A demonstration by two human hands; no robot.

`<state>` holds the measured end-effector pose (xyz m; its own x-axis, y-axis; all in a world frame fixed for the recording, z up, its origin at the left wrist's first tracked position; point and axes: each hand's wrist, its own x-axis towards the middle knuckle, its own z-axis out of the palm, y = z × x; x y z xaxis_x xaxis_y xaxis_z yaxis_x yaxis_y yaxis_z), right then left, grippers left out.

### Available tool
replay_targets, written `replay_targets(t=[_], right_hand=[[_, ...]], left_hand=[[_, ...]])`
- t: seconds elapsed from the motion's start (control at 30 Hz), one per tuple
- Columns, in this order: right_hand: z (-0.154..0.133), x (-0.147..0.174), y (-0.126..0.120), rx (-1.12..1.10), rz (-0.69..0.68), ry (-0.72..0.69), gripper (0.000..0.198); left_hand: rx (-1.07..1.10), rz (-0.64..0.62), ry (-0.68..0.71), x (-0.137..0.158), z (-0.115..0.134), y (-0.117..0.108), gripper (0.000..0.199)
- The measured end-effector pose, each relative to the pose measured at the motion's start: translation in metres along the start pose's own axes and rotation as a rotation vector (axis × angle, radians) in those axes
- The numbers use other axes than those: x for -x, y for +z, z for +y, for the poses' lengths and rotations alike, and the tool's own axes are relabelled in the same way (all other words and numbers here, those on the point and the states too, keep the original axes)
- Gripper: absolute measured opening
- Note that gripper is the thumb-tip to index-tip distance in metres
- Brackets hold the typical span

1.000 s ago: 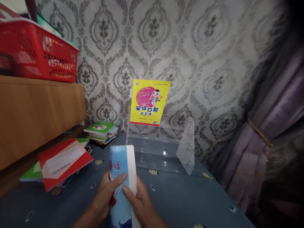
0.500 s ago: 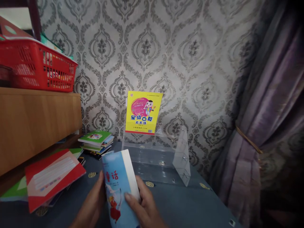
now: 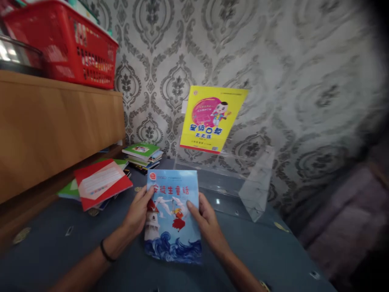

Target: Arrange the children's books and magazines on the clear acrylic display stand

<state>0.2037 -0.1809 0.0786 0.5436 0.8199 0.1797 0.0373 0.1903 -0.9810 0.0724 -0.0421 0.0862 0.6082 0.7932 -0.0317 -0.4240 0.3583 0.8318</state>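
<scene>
A blue storybook (image 3: 173,239) with red Chinese characters, a red-dressed figure, white birds and dark waves on its cover is held upright, front cover facing me. My left hand (image 3: 138,211) grips its left edge, thumb on the cover. My right hand (image 3: 206,219) holds the right edge the same way, its fingers behind the book. Just beyond stands a clear acrylic rack (image 3: 255,182) with stepped tiers. A yellow workbook (image 3: 212,119) leans upright at the rack's back left.
Left of my hands lies a loose pile topped by a red booklet (image 3: 105,182). Behind it is a stack of books (image 3: 141,150) with a green cover on top. A red plastic basket (image 3: 60,44) rests on a wooden cabinet (image 3: 60,129). A curtain (image 3: 343,211) hangs at right.
The storybook has turned from an angled view, spine or page edge showing, to face me squarely. Both hands now hold opposite edges. My view has shifted left and closer.
</scene>
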Motion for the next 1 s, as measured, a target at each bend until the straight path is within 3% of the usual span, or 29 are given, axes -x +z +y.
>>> replay_targets(t=[0.1,0.27,0.53,0.67,0.77,0.9,1.0], right_hand=[[0.003,-0.004,-0.007,0.043,0.003,0.053,0.054],[0.004,-0.016,-0.024,0.159,-0.063,0.082,0.057],[-0.013,-0.016,-0.043,0.308,-0.242,0.042,0.049],[-0.027,-0.008,-0.045,0.237,-0.332,0.117,0.048],[-0.041,-0.003,-0.046,0.146,-0.419,0.162,0.048],[-0.047,0.001,-0.05,0.102,-0.465,0.17,0.048],[-0.041,-0.001,-0.055,0.086,-0.44,0.119,0.05]], left_hand=[[-0.027,-0.06,-0.001,-0.001,-0.003,-0.002,0.057],[-0.111,-0.186,-0.031,0.0,0.003,-0.01,0.049],[-0.4,-0.44,-0.148,-0.006,0.039,-0.032,0.034],[-0.637,-0.467,-0.23,0.002,0.066,-0.026,0.027],[-0.689,-0.486,-0.34,0.005,0.078,-0.019,0.028],[-0.721,-0.554,-0.43,-0.005,0.075,-0.016,0.034],[-0.736,-0.571,-0.383,-0.018,0.069,-0.014,0.035]])
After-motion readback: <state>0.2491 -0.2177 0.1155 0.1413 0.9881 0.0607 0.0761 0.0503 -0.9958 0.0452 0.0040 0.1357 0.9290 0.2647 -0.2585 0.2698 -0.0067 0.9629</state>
